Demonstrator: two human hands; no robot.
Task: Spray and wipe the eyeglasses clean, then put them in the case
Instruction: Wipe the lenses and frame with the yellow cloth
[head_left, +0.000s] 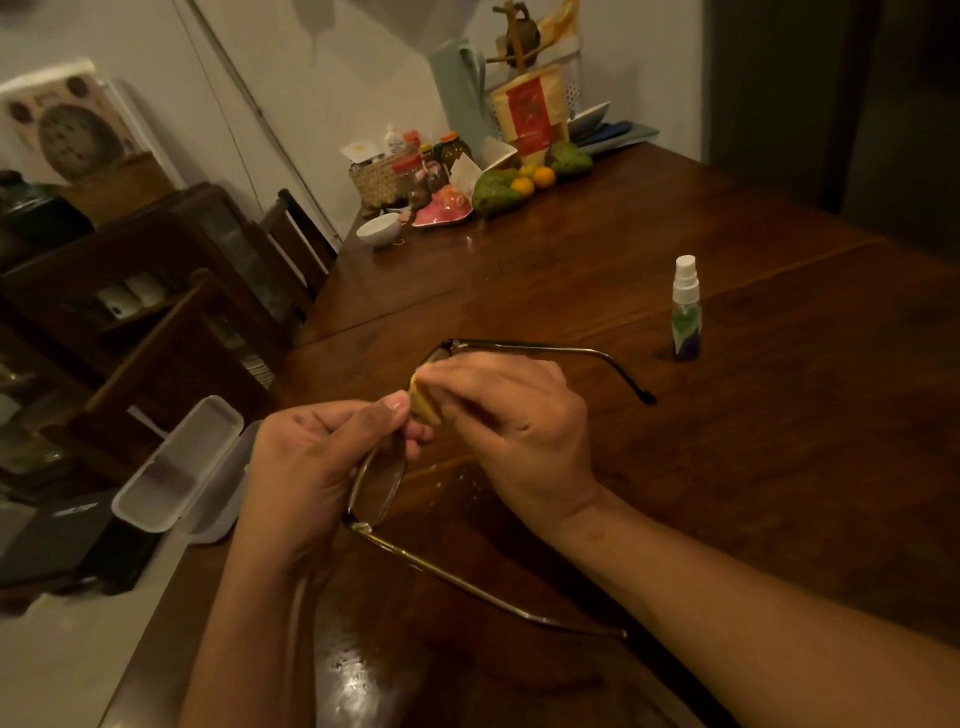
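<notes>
One pair thin dark wire-framed eyeglasses (379, 488), gripped by left hand (311, 467). Folded yellow cloth (423, 405) pinched over far lens by right hand (519, 421). Wipe lightly, both faces.

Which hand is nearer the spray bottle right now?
Right. The right hand, pinching the yellow cloth on the eyeglasses, lies left of the spray bottle; the left hand grips them farther off, beside the open case.

The 2 bare forearms enter from the near edge and converge. Left hand (311, 467), fingers curled, thumb extended, grips the eyeglasses (378, 486); right hand (519, 431), knuckles up, pinches a yellow cloth (423, 406).
</notes>
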